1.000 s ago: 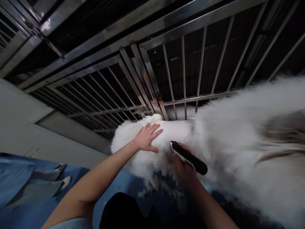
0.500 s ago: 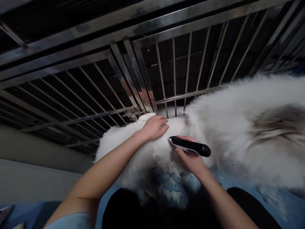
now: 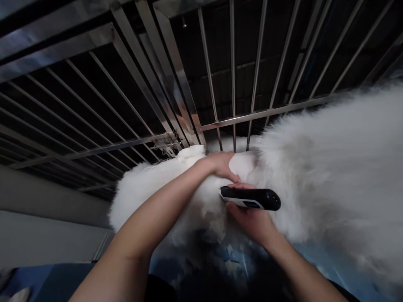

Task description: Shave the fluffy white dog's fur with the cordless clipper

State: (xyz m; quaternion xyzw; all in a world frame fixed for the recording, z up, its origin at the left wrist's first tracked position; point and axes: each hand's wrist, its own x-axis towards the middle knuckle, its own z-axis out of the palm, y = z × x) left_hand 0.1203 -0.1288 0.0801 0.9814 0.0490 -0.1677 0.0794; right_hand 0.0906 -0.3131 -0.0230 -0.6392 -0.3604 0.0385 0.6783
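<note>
The right hand [image 3: 252, 220] grips a black clipper [image 3: 250, 198] lying nearly level across the middle of the view, its fingers curled under the body and the thumb resting along the top — the blade end points toward nine o'clock and sits against the white fur of the animal [image 3: 315, 167]. The left hand [image 3: 222, 164] is just beside it at about eleven o'clock from the clipper, palm down on a short, smooth patch of coat, the fingers bent and pressed together into the fur rather than spread. The forearm comes in from seven o'clock, the right forearm from five o'clock, and the two hands are close together without clearly touching. The animal fills the right half of the view, long and fluffy toward three o'clock and blurred there, while a lower, rounder mass of fur runs out toward nine o'clock. Behind it, from ten to two o'clock, stands a steel cage [image 3: 176, 84] — bars and crossrails, dark inside — and the fur presses against the lower rail. Below the hands, at six o'clock, tufts of loose fur [image 3: 233, 260] lie on a blue surface [image 3: 327, 268].
</note>
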